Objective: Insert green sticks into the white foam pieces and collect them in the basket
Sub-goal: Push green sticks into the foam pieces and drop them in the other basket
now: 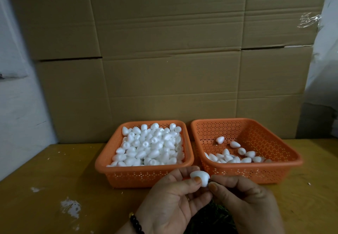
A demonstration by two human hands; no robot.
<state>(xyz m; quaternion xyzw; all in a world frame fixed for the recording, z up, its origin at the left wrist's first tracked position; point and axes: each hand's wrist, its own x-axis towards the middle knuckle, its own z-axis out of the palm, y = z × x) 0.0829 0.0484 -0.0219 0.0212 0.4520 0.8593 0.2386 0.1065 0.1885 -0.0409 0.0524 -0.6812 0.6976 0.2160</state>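
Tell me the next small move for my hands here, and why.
Probably push the stick home with the right hand, then drop the white egg-shaped foam piece into the right orange perforated plastic basket. The left hand pinches it, the right fingertips meet its end, and that basket holds only a few pieces.

Left hand (172, 197) palm up, thumb and fingers pinching a foam piece (199, 178), right hand (243, 197) fingertips pinched at its end, hands touching
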